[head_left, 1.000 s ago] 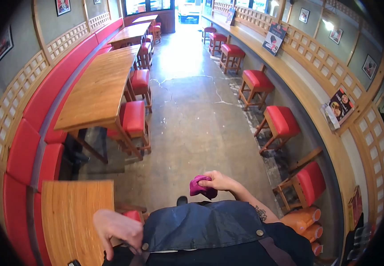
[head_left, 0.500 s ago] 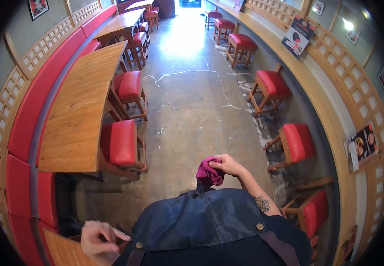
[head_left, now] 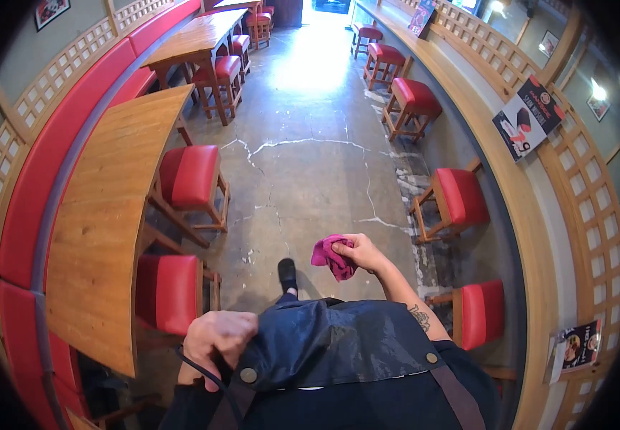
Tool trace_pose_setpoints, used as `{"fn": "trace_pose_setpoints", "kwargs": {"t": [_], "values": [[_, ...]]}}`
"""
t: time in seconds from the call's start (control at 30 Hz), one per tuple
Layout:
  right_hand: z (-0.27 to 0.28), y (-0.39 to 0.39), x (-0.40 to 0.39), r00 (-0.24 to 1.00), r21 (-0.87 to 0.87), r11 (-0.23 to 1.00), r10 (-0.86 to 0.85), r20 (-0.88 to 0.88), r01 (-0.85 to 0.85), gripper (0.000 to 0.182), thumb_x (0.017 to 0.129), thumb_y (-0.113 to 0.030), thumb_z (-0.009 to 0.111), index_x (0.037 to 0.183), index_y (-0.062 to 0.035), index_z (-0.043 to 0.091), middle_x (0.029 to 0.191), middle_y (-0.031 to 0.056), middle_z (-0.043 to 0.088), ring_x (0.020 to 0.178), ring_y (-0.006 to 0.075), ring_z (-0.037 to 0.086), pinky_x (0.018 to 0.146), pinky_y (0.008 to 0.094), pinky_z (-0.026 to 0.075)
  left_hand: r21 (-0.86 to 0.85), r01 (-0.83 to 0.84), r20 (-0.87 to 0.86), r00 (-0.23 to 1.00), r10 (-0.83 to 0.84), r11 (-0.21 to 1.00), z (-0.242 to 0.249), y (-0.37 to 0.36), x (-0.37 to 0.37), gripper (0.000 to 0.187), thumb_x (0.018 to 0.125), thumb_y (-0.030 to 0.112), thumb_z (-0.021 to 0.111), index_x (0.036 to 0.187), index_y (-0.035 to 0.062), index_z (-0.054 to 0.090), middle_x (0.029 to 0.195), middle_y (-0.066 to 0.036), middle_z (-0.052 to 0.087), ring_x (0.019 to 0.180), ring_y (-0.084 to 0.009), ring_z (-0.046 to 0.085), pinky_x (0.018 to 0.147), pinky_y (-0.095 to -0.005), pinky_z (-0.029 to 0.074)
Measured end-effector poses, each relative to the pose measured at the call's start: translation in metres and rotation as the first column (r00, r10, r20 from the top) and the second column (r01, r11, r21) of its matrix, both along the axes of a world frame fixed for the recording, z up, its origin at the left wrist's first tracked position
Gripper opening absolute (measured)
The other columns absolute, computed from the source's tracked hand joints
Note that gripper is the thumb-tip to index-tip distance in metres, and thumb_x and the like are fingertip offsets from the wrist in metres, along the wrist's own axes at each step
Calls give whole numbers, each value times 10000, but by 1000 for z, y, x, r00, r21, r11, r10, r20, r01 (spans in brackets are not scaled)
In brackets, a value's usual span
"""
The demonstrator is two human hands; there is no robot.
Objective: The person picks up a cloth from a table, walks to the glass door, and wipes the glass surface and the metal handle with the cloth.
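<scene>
My right hand (head_left: 356, 252) is closed around a crumpled magenta cloth (head_left: 334, 258), held out in front of my body above the floor. The cloth bunches out past my thumb and fingers. My left hand (head_left: 220, 337) is at the left side of my dark apron (head_left: 331, 344), near its brass stud. Its fingers look curled but are smeared by motion, so I cannot make out their state. A thin dark cord (head_left: 213, 376) runs by the left wrist; whether the hand touches it does not show.
A wooden table (head_left: 109, 229) with red-topped stools (head_left: 169, 292) stands on my left, before a red bench (head_left: 34, 215). A long counter (head_left: 500, 150) with more stools (head_left: 482, 314) lines the right. Between them the cracked concrete aisle (head_left: 310, 179) leads to a bright doorway.
I have moved forward along the aisle; tables and stools have shifted nearer. My left hand has risen toward the apron from lower left. A shoe now shows. My right hand still holds the cloth.
</scene>
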State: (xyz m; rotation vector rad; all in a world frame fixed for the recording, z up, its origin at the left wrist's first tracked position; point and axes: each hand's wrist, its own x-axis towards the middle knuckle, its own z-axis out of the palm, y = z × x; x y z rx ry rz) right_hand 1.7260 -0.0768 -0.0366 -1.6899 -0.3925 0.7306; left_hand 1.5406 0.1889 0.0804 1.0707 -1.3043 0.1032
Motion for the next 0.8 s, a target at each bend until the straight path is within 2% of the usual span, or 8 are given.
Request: {"fn": "trace_pose_setpoints", "kwargs": {"t": [0.1, 0.2, 0.3, 0.33, 0.4, 0.67, 0.7, 0.8], "values": [[-14, 23, 74, 998, 12, 999, -39, -44, 40, 297, 812, -229, 625, 975, 19, 613, 808, 31, 632, 700, 89, 557, 639, 247, 466, -70, 73, -175, 981, -84, 995, 3, 15, 85, 466, 691, 421, 702, 891, 23, 566, 731, -73, 534, 591, -207, 481, 543, -317, 323], [-28, 45, 151, 997, -43, 997, -60, -43, 59, 291, 808, -235, 630, 966, 10, 624, 810, 36, 634, 711, 90, 559, 648, 250, 467, -83, 307, 10, 951, -308, 948, 21, 43, 178, 460, 775, 377, 641, 1064, 29, 554, 870, -111, 562, 647, -211, 505, 551, -310, 338], [-38, 67, 231, 998, -79, 996, -53, -25, 51, 295, 810, -225, 632, 988, 10, 614, 811, 38, 631, 703, 97, 570, 647, 246, 475, 78, 595, 184, 780, -598, 800, 66, 76, 261, 284, 854, 309, 554, 981, 55, 573, 893, -100, 568, 659, -249, 522, 569, -338, 377], [-27, 79, 253, 998, -81, 996, -51, -25, 49, 295, 810, -225, 632, 988, 10, 614, 811, 38, 631, 703, 97, 570, 647, 246, 475, 117, 644, 219, 726, -652, 756, 85, 83, 286, 252, 923, 132, 372, 1096, 58, 539, 937, -123, 570, 673, -203, 493, 636, -350, 406], [-10, 103, 294, 992, -84, 992, -101, -76, 95, 269, 803, -215, 624, 954, 7, 627, 792, 47, 636, 679, 96, 571, 629, 253, 470, 130, 590, 409, 700, -586, 797, 112, 100, 329, 241, 902, 160, 420, 1010, 44, 602, 881, -58, 564, 649, -116, 490, 581, -237, 374], [-52, 192, 487, 994, -36, 998, -46, -101, 42, 290, 791, -214, 637, 973, 11, 623, 812, 62, 639, 699, 111, 580, 635, 265, 478, 221, 345, 636, 658, -403, 912, 146, 188, 462, 193, 850, 121, 411, 821, 47, 587, 793, -38, 513, 690, -131, 483, 655, -256, 376], [-59, 202, 514, 995, -60, 998, -30, -99, 25, 290, 793, -211, 635, 977, 12, 622, 817, 63, 640, 710, 114, 579, 648, 267, 477, 360, 317, 681, 553, -480, 877, 147, 203, 482, 262, 902, 182, 369, 1001, 44, 568, 856, -116, 581, 785, -214, 556, 759, -341, 409], [-77, 229, 601, 997, -64, 998, 17, -75, -22, 300, 789, -219, 634, 994, 0, 622, 825, 60, 642, 728, 125, 577, 676, 275, 473, 470, 418, 631, 456, -627, 777, 135, 247, 541, 246, 904, 102, 356, 1020, 28, 560, 916, -109, 571, 727, -225, 519, 743, -393, 428]]}}
